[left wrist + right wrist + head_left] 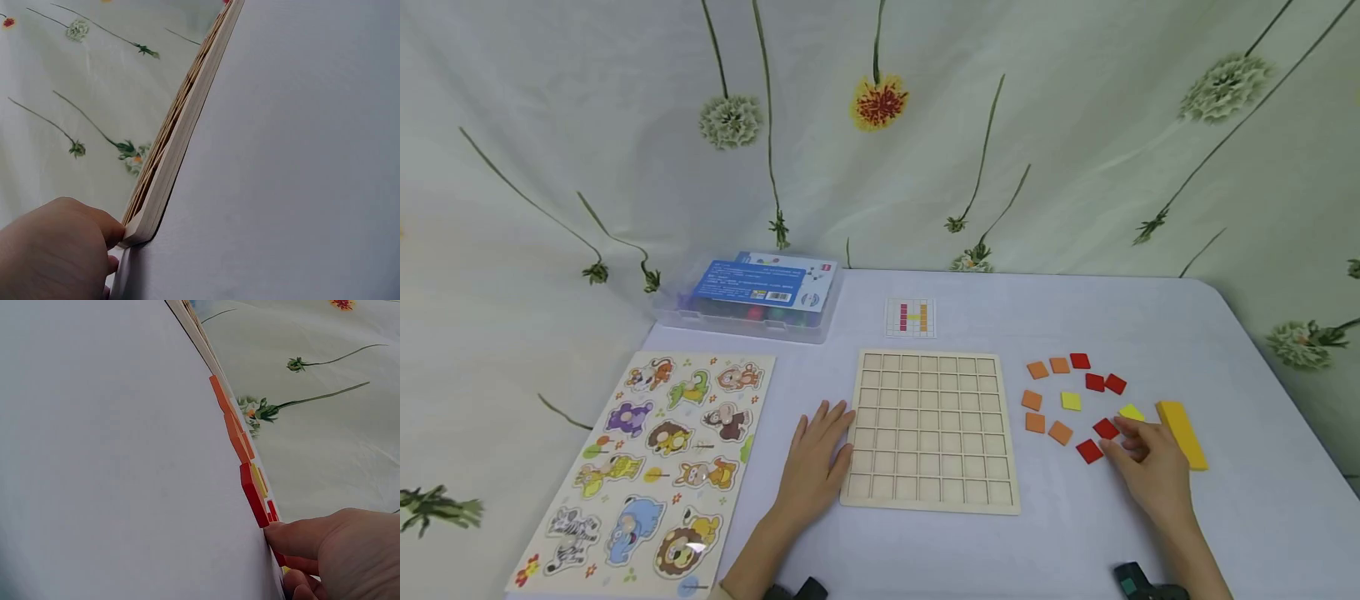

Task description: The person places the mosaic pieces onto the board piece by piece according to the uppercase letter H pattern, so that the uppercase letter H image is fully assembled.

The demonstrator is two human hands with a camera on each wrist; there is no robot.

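A wooden grid board (935, 433) with square cells lies at the middle of the table. My left hand (817, 454) rests flat at its left edge, fingers fairly straight, and the thumb (112, 231) touches the board's near corner in the left wrist view. On the right, my right hand (1150, 467) has thumb and index fingertips at opposite edges of a red square tile (1105, 428), pinching it close to the table. Another red tile (1089, 452) lies just left of the thumb. A yellow tile (1131, 412) is partly behind the index finger.
Several orange tiles (1035, 422), more red tiles (1094, 382) and a yellow tile (1071, 402) lie right of the board. A yellow bar (1182, 436) sits beyond them. A pattern card (910, 317), a plastic case (752, 296) and an animal puzzle sheet (647, 467) lie around.
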